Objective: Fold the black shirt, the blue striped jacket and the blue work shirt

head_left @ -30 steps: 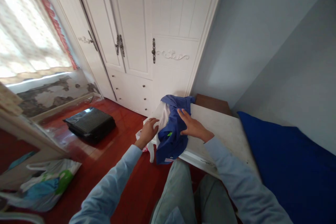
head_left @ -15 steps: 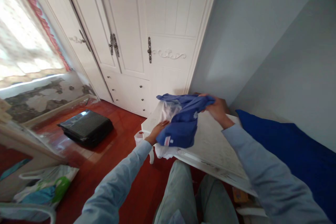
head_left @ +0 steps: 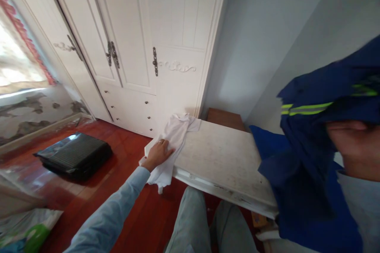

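Observation:
My left hand [head_left: 158, 153] lies palm down, fingers stretched, on a crumpled white garment [head_left: 178, 128]. That garment drapes over the left end of a white table [head_left: 224, 154] and hangs past its front edge. At the far right, my right hand [head_left: 354, 144] is closed around a dark blue garment [head_left: 305, 134] with yellow-and-grey reflective stripes. The blue garment hangs in folds above the table's right end, blurred in places and cut off by the frame's edge. Part of the right hand's fingers is hidden by the fabric.
Behind the table stand a white wardrobe [head_left: 178, 91] and a brown wooden box [head_left: 227, 118]. Bright blue cloth [head_left: 320, 229] lies at the right. On the red floor are a black wrapped case [head_left: 74, 154] and a plastic bag [head_left: 29, 225] at the lower left.
My right hand has carried the blue garment up and right, off the table's left end. The white garment beneath is now exposed, with my left hand on it. The view has shifted rightward.

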A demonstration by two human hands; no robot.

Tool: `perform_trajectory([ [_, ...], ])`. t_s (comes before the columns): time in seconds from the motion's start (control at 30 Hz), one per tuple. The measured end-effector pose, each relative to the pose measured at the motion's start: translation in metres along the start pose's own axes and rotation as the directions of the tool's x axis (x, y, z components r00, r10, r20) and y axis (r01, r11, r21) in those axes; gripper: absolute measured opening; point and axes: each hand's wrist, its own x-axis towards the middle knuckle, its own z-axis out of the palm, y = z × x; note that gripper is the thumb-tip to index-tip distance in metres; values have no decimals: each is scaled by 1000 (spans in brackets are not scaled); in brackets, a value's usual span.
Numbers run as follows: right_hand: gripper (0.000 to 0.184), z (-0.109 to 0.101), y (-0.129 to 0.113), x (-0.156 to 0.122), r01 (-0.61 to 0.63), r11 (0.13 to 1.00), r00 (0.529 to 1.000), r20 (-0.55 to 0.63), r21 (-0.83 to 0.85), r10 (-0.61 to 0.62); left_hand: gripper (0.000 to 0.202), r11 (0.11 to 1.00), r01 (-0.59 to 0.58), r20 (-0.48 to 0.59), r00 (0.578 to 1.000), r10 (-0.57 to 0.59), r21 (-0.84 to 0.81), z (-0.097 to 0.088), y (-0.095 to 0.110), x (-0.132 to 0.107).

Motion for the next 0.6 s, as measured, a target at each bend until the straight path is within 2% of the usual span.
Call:
perform_trajectory([
  [0.07,40,5,2,-11,-93,996,994,55,5,93,59,999,-33,-26,999,32,-16,5,-4,8],
  [0.1,33,8,4,-16,-165,986,986,25,-25,166,60,999,-43,-30,999,42,-34,7,-7,11],
  [0.17,25,15,7,-26,-319,944,948,-21,-87,318,56,996,-54,-13,999,53,-77,8,-12,19],
  [0.23,26,21,11,-35,-445,887,895,-18,-125,447,48,993,-61,7,998,63,-103,5,-13,24],
  [0.3,27,28,16,-42,-535,836,842,-2,-124,539,45,986,-67,-32,998,63,-151,0,-2,24],
  [0.37,24,36,23,-44,-605,791,794,8,-92,608,48,952,-101,-103,992,74,-287,-6,22,19],
  [0.4,24,39,27,-44,-631,772,773,24,-74,634,50,910,-135,-125,988,93,-393,-8,38,14],
  [0.47,23,44,37,-42,-667,743,739,87,-49,669,57,758,-179,-70,982,174,-628,-10,73,3],
  [0.53,26,45,49,-39,-703,709,693,170,-58,701,71,510,-154,12,951,308,-846,-9,109,-6],
  [0.6,31,41,60,-36,-740,665,626,257,-100,736,91,256,-72,31,925,379,-964,-4,141,-9],
])
